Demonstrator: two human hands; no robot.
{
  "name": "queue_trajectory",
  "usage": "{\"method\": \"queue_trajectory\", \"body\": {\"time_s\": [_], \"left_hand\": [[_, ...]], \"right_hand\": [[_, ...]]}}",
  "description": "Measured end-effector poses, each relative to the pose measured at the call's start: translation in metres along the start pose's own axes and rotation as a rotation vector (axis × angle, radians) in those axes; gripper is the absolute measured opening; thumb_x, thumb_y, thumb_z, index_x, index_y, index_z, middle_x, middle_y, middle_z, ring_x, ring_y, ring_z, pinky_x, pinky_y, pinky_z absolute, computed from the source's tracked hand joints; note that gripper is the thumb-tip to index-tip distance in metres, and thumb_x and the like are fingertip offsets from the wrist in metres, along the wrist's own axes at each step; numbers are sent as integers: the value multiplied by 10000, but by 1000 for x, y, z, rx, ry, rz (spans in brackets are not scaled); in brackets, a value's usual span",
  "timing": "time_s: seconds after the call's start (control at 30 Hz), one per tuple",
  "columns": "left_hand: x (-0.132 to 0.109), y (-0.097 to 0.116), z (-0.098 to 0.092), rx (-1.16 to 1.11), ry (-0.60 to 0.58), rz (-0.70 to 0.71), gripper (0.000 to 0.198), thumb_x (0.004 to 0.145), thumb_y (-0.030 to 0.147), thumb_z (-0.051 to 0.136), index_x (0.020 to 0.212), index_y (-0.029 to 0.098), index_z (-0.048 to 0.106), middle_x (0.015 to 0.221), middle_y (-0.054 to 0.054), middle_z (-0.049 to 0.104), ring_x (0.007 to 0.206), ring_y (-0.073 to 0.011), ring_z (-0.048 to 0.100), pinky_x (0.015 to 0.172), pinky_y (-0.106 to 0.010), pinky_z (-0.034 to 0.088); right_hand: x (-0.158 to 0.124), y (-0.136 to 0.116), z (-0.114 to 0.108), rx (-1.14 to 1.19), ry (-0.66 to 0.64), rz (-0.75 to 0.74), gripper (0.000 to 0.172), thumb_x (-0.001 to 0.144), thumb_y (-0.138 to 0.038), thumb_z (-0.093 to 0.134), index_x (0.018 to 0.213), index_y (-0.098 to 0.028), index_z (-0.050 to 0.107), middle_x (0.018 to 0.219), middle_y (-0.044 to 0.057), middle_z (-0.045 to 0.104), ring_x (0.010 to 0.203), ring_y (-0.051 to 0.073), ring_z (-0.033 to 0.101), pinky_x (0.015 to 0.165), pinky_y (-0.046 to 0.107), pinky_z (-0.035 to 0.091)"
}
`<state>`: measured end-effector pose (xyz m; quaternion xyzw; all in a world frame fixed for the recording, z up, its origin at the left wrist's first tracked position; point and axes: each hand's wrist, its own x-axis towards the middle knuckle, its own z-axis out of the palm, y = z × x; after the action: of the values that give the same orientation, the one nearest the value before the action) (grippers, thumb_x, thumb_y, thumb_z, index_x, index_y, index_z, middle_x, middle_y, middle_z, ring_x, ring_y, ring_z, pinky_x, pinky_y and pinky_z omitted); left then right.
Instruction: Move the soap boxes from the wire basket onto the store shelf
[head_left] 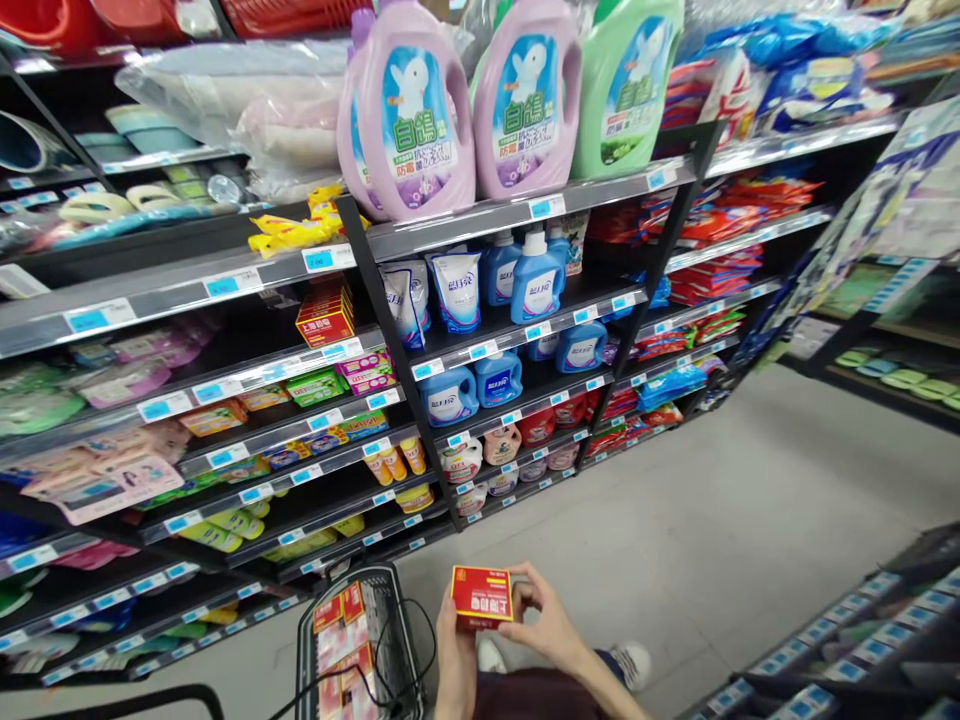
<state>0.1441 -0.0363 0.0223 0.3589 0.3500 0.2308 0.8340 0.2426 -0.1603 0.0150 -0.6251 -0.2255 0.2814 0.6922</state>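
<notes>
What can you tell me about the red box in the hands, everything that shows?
The red box is small and rectangular, apparently thin card, printed with large white characters and yellow markings. It looks closed and undented. Its broad face is turned up toward the camera, with a narrow, darker side facing the wearer. The left hand holds its left side; the right hand's fingers touch its right edge. It is held above the floor, right of the black basket.

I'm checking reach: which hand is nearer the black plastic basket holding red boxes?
Left. The left hand is just right of the black plastic basket; the right hand is farther right, across the red cardboard box.
</notes>
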Motion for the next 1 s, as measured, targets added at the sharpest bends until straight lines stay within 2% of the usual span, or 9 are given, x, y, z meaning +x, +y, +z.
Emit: {"method": "queue_trajectory", "body": {"time_s": [0.1, 0.23, 0.37, 0.47, 0.57, 0.63, 0.7, 0.83, 1.0], "left_hand": [[2, -2, 1, 17, 5, 26, 617, 740, 691, 729, 1102, 192, 758, 1068, -131, 766, 1000, -294, 703, 853, -363, 545], [9, -1, -2, 43, -3, 85, 731, 655, 687, 800, 1190, 195, 719, 1161, -147, 739, 1067, -313, 695, 870, -366, 554], [12, 7, -3, 164, -1, 180, 957, 440, 740, 873, 1210, 205, 685, 1253, -158, 691, 1152, -356, 663, 913, -400, 562], [13, 13, 1, 357, -105, 319, 1040, 307, 766, 881, 1160, 200, 696, 1171, -134, 683, 1109, -362, 663, 923, -428, 567], [12, 14, 6, 564, -220, 493, 893, 410, 706, 903, 1125, 206, 716, 1133, -102, 610, 1099, -324, 642, 958, -428, 552], [10, 13, 11, 661, -252, 548, 801, 495, 636, 916, 1151, 224, 712, 1177, -100, 554, 1139, -310, 619, 998, -438, 534], [6, 12, 16, 735, -290, 549, 763, 541, 565, 929, 1190, 239, 695, 1230, -107, 522, 1189, -312, 595, 1040, -464, 513], [-2, 13, 26, 884, -428, 517, 763, 602, 412, 943, 1290, 274, 645, 1337, -113, 520, 1286, -311, 541, 1128, -508, 445], [-3, 13, 27, 1021, -607, 483, 825, 678, 270, 906, 1421, 326, 551, 1472, -102, 495, 1361, -306, 483, 1153, -522, 431]], "right_hand": [[-1, -1, -1, -13, -1, 3, 681, 652, -433, 869, 1203, -203, 541, 673, -30, 658, 627, 162, 581, 664, 294, 450], [-1, 3, -2, -24, -3, -5, 678, 681, -399, 860, 1244, -201, 539, 682, -33, 657, 634, 158, 581, 673, 297, 462], [0, 6, -3, -37, -7, 16, 733, 661, -355, 876, 1297, -188, 555, 687, -33, 649, 641, 164, 584, 681, 310, 474], [0, 3, -5, -56, -50, 35, 795, 705, -372, 860, 1402, -181, 529, 853, 32, 700, 748, 193, 627, 712, 329, 491], [-2, 0, -9, 56, -184, 91, 869, 749, -442, 839, 1502, -227, 461, 1253, 131, 657, 988, 240, 643, 797, 358, 516], [-5, -1, -10, 235, -263, 135, 887, 760, -479, 826, 1529, -284, 429, 1430, 131, 558, 1139, 262, 614, 911, 396, 511], [-9, -1, -10, 431, -263, 171, 854, 781, -541, 786, 1527, -321, 434, 1477, 115, 530, 1215, 277, 593, 988, 426, 489], [-18, -2, -12, 643, -131, 255, 809, 795, -625, 721, 1511, -352, 460, 1517, 101, 514, 1240, 308, 596, 980, 455, 521], [-19, -1, -20, 527, -47, 317, 843, 767, -388, 813, 1520, -370, 436, 1508, 69, 531, 1175, 273, 642, 968, 418, 547]]}}
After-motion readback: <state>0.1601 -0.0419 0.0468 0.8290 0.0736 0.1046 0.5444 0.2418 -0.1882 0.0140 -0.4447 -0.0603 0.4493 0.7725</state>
